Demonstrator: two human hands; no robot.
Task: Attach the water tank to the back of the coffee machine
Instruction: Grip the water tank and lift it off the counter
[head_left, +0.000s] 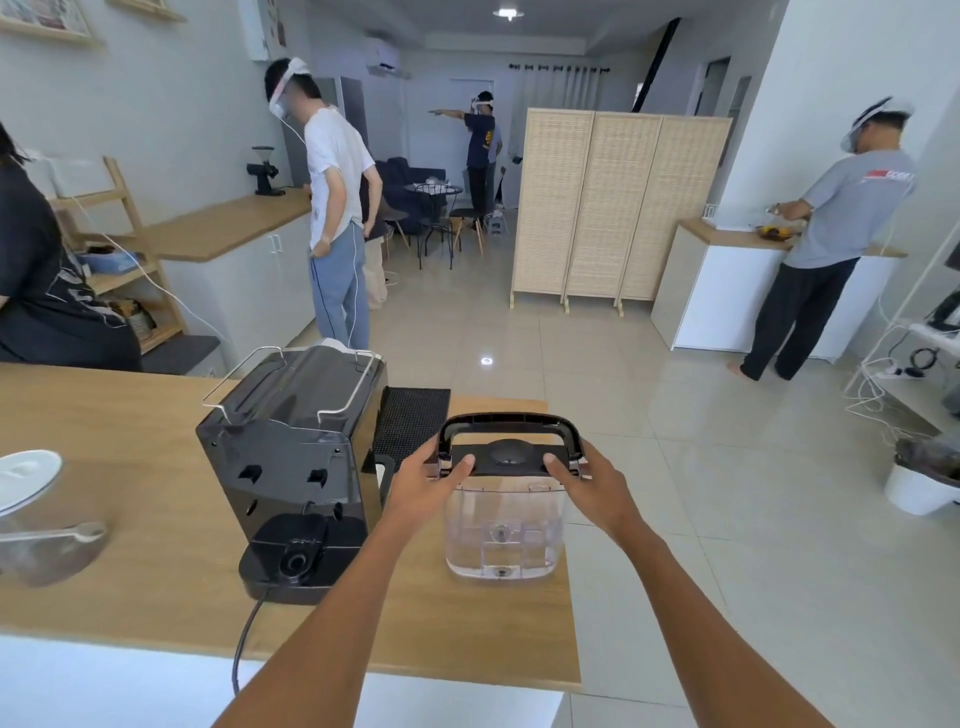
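Observation:
A clear plastic water tank (503, 530) with a black lid and a raised black handle stands upright on the wooden counter (130, 587), to the right of the coffee machine. My left hand (428, 480) grips its upper left side and my right hand (589, 483) its upper right side, thumbs on the lid. The black coffee machine (291, 467) shows its back to me, with an empty base platform and valve socket (297, 561) low at the rear. The tank and the machine stand apart.
A black perforated drip tray (410, 428) lies behind the tank. A power cord (247, 639) hangs over the counter's front edge. A white lid and a clear jug (36, 519) sit at the left. The counter's right edge is close to the tank. Several people stand about the room.

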